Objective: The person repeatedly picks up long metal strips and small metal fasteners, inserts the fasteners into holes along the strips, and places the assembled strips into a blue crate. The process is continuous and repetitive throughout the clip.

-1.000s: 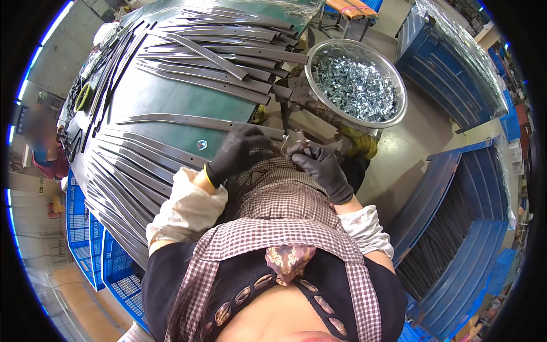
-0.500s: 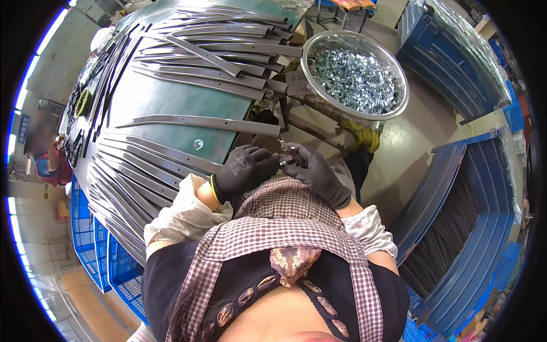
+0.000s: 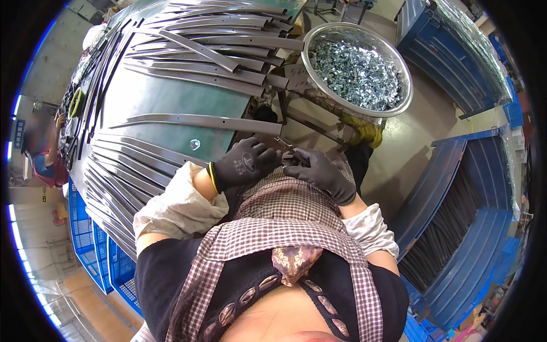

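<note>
Both my hands wear black gloves and meet in front of the checked apron (image 3: 285, 202), by the table's edge. My right hand (image 3: 326, 175) is closed around a slim dark metal tool (image 3: 290, 149) that looks like pliers, its tip pointing away from me. Close beside it, my left hand (image 3: 246, 164) has its fingers curled in; what they pinch is hidden. Just beyond the hands, a long grey metal strip (image 3: 199, 121) with small holes lies alone on the green tabletop (image 3: 188, 97), one end past the edge.
Many similar strips (image 3: 216, 41) lie at the far side and more (image 3: 131, 165) at near left. A wide metal basin (image 3: 408, 94) of small shiny metal pieces (image 3: 359, 74) stands right. Blue bins (image 3: 484, 251) stand further right, blue crates (image 3: 122, 268) at left. Another person (image 3: 48, 162) is at far left.
My left hand has shifted slightly up and right, toward the right hand. The tool in my right hand has tilted. A small shiny piece seen between the hands earlier is hidden now.
</note>
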{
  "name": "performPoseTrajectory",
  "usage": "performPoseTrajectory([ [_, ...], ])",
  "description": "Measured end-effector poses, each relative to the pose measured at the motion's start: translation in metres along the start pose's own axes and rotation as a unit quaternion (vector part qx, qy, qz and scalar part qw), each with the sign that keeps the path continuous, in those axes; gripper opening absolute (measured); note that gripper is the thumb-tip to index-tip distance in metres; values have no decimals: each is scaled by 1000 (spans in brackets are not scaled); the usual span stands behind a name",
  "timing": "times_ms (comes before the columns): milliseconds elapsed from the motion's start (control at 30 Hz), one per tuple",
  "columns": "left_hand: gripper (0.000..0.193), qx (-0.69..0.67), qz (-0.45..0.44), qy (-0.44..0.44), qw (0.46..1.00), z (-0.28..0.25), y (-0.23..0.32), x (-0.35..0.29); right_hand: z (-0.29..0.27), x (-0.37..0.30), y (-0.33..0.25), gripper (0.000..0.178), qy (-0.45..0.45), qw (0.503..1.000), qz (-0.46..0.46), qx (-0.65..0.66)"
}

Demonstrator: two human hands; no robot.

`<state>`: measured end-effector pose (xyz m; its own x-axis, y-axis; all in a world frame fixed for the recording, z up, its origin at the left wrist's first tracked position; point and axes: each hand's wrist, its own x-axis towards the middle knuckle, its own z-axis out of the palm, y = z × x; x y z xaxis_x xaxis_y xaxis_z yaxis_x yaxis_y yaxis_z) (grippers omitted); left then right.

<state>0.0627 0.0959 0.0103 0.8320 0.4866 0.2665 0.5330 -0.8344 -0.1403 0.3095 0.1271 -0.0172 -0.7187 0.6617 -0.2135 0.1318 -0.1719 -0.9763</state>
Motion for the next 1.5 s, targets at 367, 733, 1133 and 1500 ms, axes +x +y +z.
performPoseTrajectory([
  [367, 49, -205, -228, -11, 952, 32, -54, -21, -23, 41, 17, 40, 46, 960, -123, -247],
  [733, 47, -222, -194, 3, 956, 32, -51, -19, -35, 57, 17, 21, 31, 964, -102, -242],
  [1133, 51, -160, -160, 6, 974, 24, -49, -13, -32, 8, 34, 24, 145, 911, -180, -342],
  [1500, 48, -245, -225, -51, 942, 0, -40, -7, -27, 15, 1, 23, 110, 801, -254, -531],
])
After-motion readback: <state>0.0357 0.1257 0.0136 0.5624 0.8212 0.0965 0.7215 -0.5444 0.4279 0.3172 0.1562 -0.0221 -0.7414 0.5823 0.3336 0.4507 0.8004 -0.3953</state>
